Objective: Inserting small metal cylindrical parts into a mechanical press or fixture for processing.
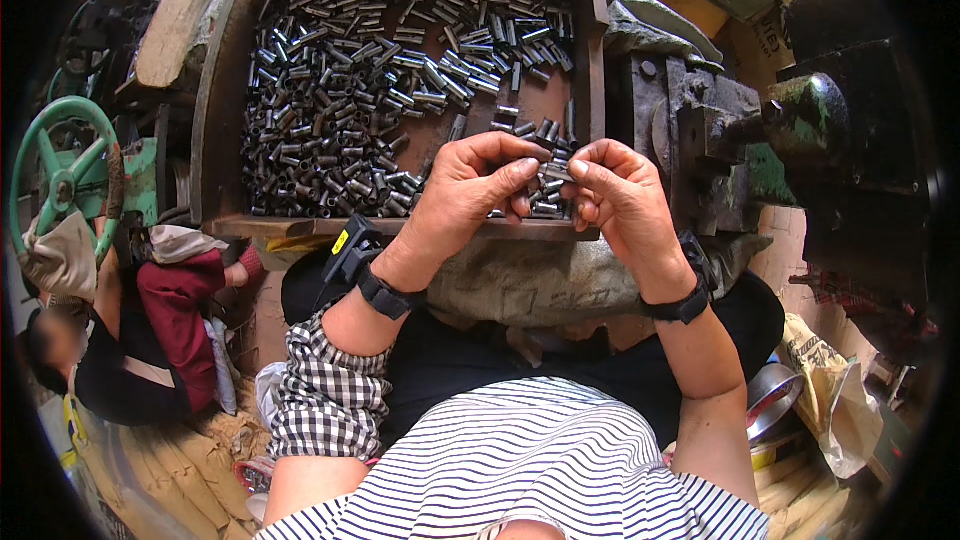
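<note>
A short metal tube (554, 171) is pinched between the fingertips of both my hands, over the front right part of a wooden tray (596, 70). My left hand (465, 190) is closed on one end of it with thumb and index finger. From the other side my right hand (628, 208) grips it in the same way, its remaining fingers curled underneath. Many small metal tubes (330, 110) lie loose in the tray, heaped densely on the left. Shinier, longer pieces (455, 75) are scattered at the back and middle. The fingers partly cover the held piece.
Dark machinery (690, 130) stands close to the tray's right side. At the far left is a green handwheel (65, 180), with another person (180, 340) seated near it. Grey cloth (540, 280) hangs over my lap. A metal bowl (772, 395) sits at the lower right.
</note>
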Motion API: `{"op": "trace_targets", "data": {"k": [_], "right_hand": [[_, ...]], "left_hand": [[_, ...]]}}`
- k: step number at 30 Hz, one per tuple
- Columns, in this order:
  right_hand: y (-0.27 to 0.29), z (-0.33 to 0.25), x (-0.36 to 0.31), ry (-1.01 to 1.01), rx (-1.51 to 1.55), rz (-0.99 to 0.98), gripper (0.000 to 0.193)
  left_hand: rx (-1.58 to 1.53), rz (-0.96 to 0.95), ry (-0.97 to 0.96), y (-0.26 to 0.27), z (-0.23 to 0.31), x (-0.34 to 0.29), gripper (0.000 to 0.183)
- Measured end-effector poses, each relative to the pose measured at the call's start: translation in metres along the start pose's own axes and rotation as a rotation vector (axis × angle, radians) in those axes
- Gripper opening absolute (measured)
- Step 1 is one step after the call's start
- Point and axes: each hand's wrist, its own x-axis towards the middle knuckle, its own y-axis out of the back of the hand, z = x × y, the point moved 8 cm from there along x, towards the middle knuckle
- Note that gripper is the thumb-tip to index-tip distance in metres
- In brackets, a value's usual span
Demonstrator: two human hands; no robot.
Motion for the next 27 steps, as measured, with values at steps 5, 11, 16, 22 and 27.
{"op": "trace_targets", "data": {"k": [5, 11, 16, 22, 27], "right_hand": [[-0.002, 0.008, -0.006, -0.21, 0.209, -0.038, 0.009], [-0.01, -0.01, -0.028, -0.145, 0.117, -0.03, 0.009], [-0.023, -0.016, -0.061, -0.097, 0.032, -0.087, 0.011], [-0.05, 0.009, -0.092, -0.4, -0.004, -0.336, 0.017], [-0.046, 0.017, -0.055, -0.281, -0.218, -0.285, 0.019]], "left_hand": [[0.089, -0.042, 0.012, -0.006, 0.003, -0.004, 0.019], [0.136, -0.027, -0.032, -0.022, 0.012, -0.025, 0.013], [0.055, -0.041, 0.035, -0.046, 0.007, -0.057, 0.017], [0.075, -0.453, 0.141, -0.077, -0.007, -0.089, 0.033], [0.459, -0.356, -0.013, -0.05, 0.006, -0.076, 0.039]]}}
